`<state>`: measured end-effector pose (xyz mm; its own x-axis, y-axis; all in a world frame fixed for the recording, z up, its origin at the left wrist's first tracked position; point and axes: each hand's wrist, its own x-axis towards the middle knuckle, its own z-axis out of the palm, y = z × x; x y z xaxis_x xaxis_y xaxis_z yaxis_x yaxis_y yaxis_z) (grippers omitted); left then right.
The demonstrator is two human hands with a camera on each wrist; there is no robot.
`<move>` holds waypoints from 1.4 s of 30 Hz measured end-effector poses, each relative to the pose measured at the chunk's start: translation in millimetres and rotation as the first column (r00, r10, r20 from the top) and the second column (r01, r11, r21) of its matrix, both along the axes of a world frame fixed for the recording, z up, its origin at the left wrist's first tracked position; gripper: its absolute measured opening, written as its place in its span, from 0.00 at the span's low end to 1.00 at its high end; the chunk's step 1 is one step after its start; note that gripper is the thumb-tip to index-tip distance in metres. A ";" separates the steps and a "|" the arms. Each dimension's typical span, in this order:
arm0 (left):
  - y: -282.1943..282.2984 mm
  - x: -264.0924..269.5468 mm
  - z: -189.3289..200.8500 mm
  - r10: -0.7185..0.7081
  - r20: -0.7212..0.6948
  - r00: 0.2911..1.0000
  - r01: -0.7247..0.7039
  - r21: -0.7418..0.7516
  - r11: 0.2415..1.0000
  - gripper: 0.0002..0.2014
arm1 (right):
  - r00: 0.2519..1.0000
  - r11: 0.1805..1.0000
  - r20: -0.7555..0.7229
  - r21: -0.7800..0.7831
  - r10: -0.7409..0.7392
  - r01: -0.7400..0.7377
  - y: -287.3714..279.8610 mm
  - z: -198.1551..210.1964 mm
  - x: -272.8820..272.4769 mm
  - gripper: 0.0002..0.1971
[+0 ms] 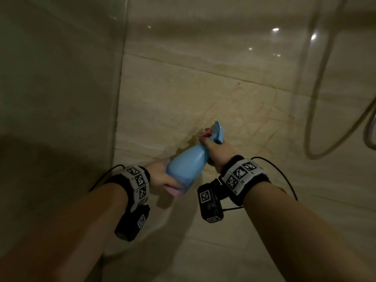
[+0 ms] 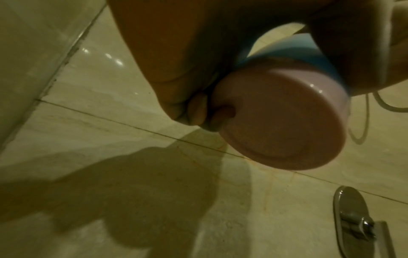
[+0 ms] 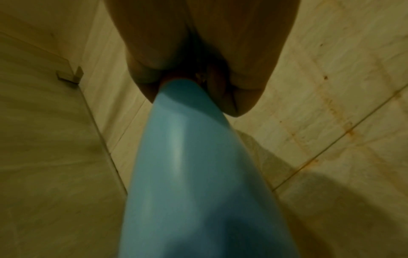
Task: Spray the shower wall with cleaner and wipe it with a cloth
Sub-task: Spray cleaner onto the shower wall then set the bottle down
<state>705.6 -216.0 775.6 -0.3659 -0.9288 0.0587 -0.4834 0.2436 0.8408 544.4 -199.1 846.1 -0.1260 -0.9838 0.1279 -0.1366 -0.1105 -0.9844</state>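
Observation:
A light-blue spray bottle point(image 1: 187, 163) with a pink base and a pink trigger is tilted, its nozzle toward the beige tiled shower wall point(image 1: 223, 94), which carries orange-brown streaks. My left hand point(image 1: 164, 178) grips the bottle's lower end; in the left wrist view its fingers point(image 2: 196, 111) curl against the pink base point(image 2: 287, 122). My right hand point(image 1: 211, 147) is wrapped round the neck just below the spray head. In the right wrist view the blue body point(image 3: 187, 174) runs down from that grip. No cloth is in view.
A shower hose point(image 1: 317, 98) hangs in a loop down the wall at the right. A side wall or glass panel point(image 1: 61, 78) closes off the left, meeting the tiled wall in a corner. A chrome tap plate point(image 2: 351, 213) sits lower on the wall.

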 end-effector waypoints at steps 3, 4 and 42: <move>-5.8 5.7 -3.7 -0.032 -0.008 0.999 0.032 0.045 0.998 0.43 | 0.999 0.999 -0.038 -0.025 0.022 -0.023 -7.1 -2.2 3.5 0.12; -7.8 7.2 -5.7 -0.042 -0.009 0.999 0.042 0.062 0.997 0.41 | 0.998 0.999 -0.056 -0.036 0.020 -0.022 -9.2 -2.9 4.5 0.13; -12.9 -148.4 -10.1 -0.091 0.026 0.996 0.087 0.117 0.989 0.53 | 0.975 0.993 -0.203 0.056 -0.089 0.103 -6.5 5.0 -149.1 0.10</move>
